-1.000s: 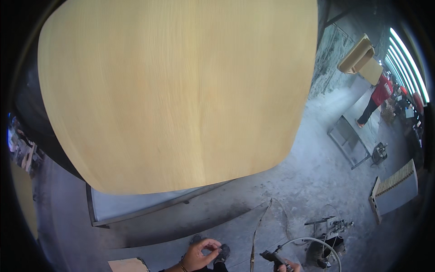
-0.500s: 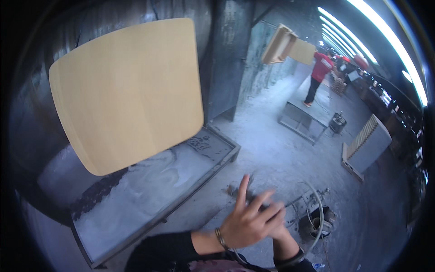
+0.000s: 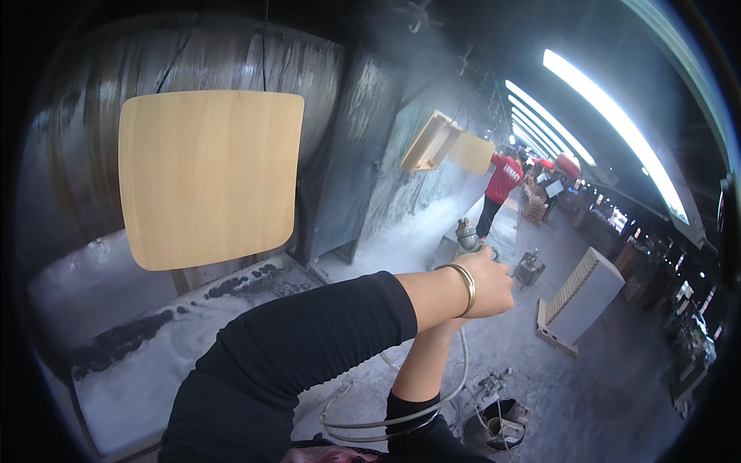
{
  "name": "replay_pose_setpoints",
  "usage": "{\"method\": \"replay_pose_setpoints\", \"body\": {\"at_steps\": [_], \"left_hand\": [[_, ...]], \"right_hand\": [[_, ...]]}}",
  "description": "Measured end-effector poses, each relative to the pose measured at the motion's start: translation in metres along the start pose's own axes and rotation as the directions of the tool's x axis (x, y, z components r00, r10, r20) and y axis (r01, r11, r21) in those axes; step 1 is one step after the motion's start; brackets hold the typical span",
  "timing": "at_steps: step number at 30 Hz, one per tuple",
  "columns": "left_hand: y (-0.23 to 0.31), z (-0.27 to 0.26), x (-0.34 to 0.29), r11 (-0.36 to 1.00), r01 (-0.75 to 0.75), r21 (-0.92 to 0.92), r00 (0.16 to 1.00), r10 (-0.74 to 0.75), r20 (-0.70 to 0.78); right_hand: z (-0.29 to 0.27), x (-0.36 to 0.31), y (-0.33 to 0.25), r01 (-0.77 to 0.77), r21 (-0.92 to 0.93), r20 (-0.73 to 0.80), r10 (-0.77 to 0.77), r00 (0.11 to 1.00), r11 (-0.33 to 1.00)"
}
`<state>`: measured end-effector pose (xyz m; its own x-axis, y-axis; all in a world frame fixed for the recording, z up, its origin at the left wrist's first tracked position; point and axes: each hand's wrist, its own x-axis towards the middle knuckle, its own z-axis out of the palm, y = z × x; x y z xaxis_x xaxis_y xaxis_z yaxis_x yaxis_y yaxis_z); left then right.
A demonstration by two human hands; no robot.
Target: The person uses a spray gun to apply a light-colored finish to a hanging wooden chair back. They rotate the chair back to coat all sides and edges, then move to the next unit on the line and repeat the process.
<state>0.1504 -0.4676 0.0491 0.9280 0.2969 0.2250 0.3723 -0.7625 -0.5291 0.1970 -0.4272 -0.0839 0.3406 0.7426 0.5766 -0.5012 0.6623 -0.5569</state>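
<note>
My left hand [image 3: 490, 287], with a gold bangle at its wrist, is raised in front of me with its fingers curled closed. A metal spray gun [image 3: 466, 235] sticks up just beyond its knuckles, and the hand appears to grip it. My right hand [image 3: 444, 330] is crossed behind the left wrist, its fingers hidden. A pale hose [image 3: 465, 366] loops down beside my right forearm. To the left, a light wooden panel [image 3: 212, 179] with rounded corners hangs upright, apart from both hands.
Below the panel lies a low tray [image 3: 135, 401] coated with white residue. A bucket [image 3: 505, 423] with fittings stands on the floor near me. Farther off are a person in red [image 3: 503, 181], a hanging wooden box [image 3: 429, 143] and a slatted stack [image 3: 583, 297] on the right.
Both hands have risen and moved forward. My left index finger, stretched out before, is now curled in. The view has tilted up, so the panel appears smaller and lower.
</note>
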Motion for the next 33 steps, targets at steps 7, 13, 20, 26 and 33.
{"method": "replay_pose_setpoints", "body": {"at_steps": [7,13,20,26,33], "left_hand": [[-0.006,-0.001,0.017,0.997,0.032,-0.072,0.997,-0.027,0.069],[-0.010,-0.007,0.006,0.996,0.048,-0.075,0.994,-0.054,-0.090],[0.030,0.035,-0.087,0.843,0.138,-0.520,0.501,-0.513,-0.698],[0.114,0.100,-0.229,0.365,0.447,-0.817,0.337,-0.914,-0.224],[0.202,0.125,-0.371,0.073,0.531,-0.844,-0.209,-0.954,-0.214]], "right_hand": [[-0.003,0.004,0.005,-0.015,0.113,-0.056,0.021,0.998,0.993],[0.011,0.011,0.004,0.004,0.302,-0.176,0.051,0.983,0.953],[0.017,0.038,-0.048,-0.121,0.257,0.084,0.103,0.991,0.959],[0.051,0.039,-0.075,0.027,-0.013,0.005,-0.027,1.000,1.000],[0.088,0.001,-0.084,0.430,-0.219,0.652,-0.196,0.733,0.876]]}}
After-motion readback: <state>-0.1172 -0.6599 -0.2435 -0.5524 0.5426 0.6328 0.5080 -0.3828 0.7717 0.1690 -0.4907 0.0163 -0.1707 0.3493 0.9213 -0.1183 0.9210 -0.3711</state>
